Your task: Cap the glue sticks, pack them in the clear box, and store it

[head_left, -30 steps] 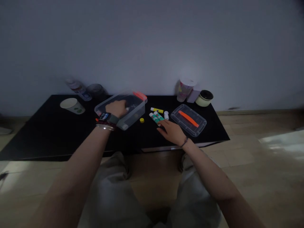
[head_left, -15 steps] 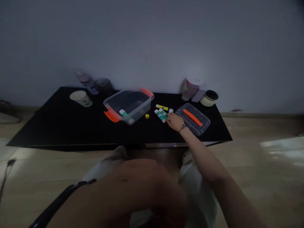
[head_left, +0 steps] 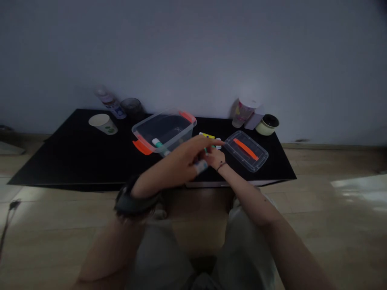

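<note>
My left hand (head_left: 187, 158) reaches across in front of my right hand, its index finger stretched out and its thumb apart. A pale piece with blue marks (head_left: 200, 166) shows by the left thumb; its kind is unclear. My right hand (head_left: 217, 158) has its fingers curled on a green glue stick (head_left: 206, 151), mostly hidden by both hands. Just beyond, a yellow glue stick (head_left: 207, 135) lies partly covered by my left hand, near a small white cap (head_left: 218, 139). A green-and-white glue stick (head_left: 157, 143) rests in the clear plastic box (head_left: 188, 136).
The clear lid (head_left: 262, 156) with an orange handle lies to the right. Behind it stand a patterned cup (head_left: 242, 112), a pale box (head_left: 254, 121) and a cream pot (head_left: 266, 128). A paper cup (head_left: 98, 121), a bottle (head_left: 111, 105) and a dark cup (head_left: 132, 108) stand left on the black table (head_left: 81, 161).
My left hand has moved forward from low near my body to the glue sticks, covering some of them and the yellow cap. My right hand has shifted slightly left and nearer to me.
</note>
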Motion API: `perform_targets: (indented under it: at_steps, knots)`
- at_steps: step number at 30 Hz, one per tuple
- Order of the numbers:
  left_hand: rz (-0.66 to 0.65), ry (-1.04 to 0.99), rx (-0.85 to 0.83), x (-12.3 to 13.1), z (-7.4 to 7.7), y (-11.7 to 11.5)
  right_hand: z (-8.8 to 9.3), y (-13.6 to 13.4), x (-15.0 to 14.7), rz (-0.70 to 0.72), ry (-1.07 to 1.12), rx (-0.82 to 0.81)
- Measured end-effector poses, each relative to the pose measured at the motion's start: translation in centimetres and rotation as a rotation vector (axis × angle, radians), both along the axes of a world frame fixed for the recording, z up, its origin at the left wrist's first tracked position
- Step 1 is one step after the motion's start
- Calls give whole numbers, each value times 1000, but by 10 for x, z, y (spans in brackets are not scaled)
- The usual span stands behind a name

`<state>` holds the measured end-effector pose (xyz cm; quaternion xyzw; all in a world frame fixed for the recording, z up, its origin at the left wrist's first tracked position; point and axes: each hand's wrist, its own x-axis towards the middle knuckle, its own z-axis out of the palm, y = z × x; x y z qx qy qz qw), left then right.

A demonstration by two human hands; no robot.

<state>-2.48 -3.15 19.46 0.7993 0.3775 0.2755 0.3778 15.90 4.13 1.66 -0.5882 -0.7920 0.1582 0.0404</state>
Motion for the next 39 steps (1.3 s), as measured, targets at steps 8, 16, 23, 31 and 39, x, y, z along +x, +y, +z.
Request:
perform_targets:
  at_steps: [8,16,23,31,39]
  knots:
    - [327,279,-524,-9,-118,85,6,10,-3,-334,667,-320]
    - [390,-403,-748,15,-121,82,21,16,31,-122,762,-99]
    - [403,-337,-692,19,-132,81,5,31,65,-189,32,85]
    - [353,-203,-603,14,-152,84,2,25,61,-243,-126,-22]
    - [393,-161,-716,21,-155,83,3,24,62,-312,-107,-17]
